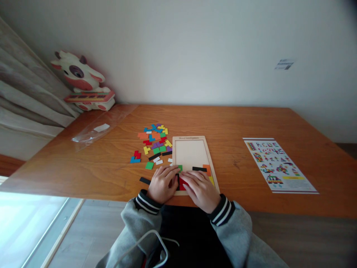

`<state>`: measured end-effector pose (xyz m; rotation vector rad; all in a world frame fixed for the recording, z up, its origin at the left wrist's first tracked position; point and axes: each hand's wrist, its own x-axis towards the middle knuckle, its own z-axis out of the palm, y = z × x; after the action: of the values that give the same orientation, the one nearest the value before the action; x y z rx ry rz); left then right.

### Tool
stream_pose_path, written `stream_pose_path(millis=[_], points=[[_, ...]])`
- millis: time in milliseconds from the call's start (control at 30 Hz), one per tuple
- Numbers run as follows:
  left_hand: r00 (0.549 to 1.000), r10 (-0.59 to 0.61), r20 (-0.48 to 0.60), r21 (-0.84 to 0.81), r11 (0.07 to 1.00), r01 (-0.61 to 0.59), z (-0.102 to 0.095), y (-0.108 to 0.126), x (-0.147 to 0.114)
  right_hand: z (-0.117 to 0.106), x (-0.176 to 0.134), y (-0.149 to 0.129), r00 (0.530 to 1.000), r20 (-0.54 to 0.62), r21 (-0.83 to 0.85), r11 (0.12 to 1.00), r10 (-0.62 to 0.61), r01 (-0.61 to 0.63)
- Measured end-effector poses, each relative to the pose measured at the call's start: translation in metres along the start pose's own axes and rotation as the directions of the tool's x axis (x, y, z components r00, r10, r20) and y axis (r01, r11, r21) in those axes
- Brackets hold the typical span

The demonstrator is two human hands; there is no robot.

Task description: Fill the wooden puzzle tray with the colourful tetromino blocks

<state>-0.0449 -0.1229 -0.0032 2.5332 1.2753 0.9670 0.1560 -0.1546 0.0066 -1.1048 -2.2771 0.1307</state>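
Observation:
A wooden puzzle tray (189,148) lies before me, its lower part holding several coloured pieces. My left hand (164,183) rests over its lower left edge, fingers bent and thumb apart. Its fingertips lie at a green piece (180,168). My right hand (201,188) reaches over the lower right part, fingers stretched forward and lying over a red piece (183,184). A black bar (199,169), an orange piece (208,170) and a yellow piece (211,180) sit in the tray beside it. My fingers partly hide the pieces beneath them.
Loose coloured pieces (156,143) lie left of the tray, with a black bar (144,180) near my left hand. A printed pattern sheet (279,165) is on the right. A clear plastic bag (92,134) and a cow toy keyboard (89,97) are at the back left.

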Motion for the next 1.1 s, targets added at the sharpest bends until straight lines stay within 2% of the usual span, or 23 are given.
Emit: stream_pose_path(millis=[233, 333, 433, 533, 633, 733, 900, 1100], points=[[1.0, -0.015, -0.005, 0.02, 1.0, 0.015, -0.002, 0.001, 0.001, 0.01, 0.016, 0.009, 0.997, 0.066, -0.016, 0.999, 0.047, -0.046], [0.999, 0.03, -0.023, 0.004, 1.0, -0.03, -0.003, 0.002, 0.001, 0.007, 0.015, 0.022, 0.993, 0.077, -0.019, 0.996, 0.092, -0.091], [0.991, 0.13, -0.004, -0.051, 0.99, -0.13, -0.005, 0.004, 0.0, -0.001, 0.012, 0.037, 0.989, 0.042, -0.016, 0.989, 0.145, -0.144], [0.974, 0.224, 0.045, -0.117, 0.969, -0.217, -0.008, 0.006, 0.001, -0.013, 0.005, 0.048, 0.979, -0.046, -0.025, 0.98, 0.199, -0.2], [0.957, 0.28, 0.071, -0.166, 0.95, -0.265, -0.009, 0.007, 0.001, -0.026, -0.007, 0.053, 0.977, -0.097, 0.01, 0.982, 0.189, -0.189], [0.953, 0.295, 0.067, -0.191, 0.941, -0.278, -0.01, 0.008, 0.001, -0.031, -0.02, 0.051, 0.982, -0.094, 0.026, 0.987, 0.162, -0.161], [0.952, 0.302, 0.047, -0.202, 0.937, -0.287, -0.011, 0.009, 0.002, -0.027, -0.033, 0.049, 0.981, -0.12, 0.0, 0.988, 0.154, -0.155], [0.95, 0.307, 0.053, -0.208, 0.934, -0.291, -0.013, 0.009, 0.003, -0.026, -0.036, 0.051, 0.96, -0.187, 0.002, 0.978, 0.206, -0.21]])
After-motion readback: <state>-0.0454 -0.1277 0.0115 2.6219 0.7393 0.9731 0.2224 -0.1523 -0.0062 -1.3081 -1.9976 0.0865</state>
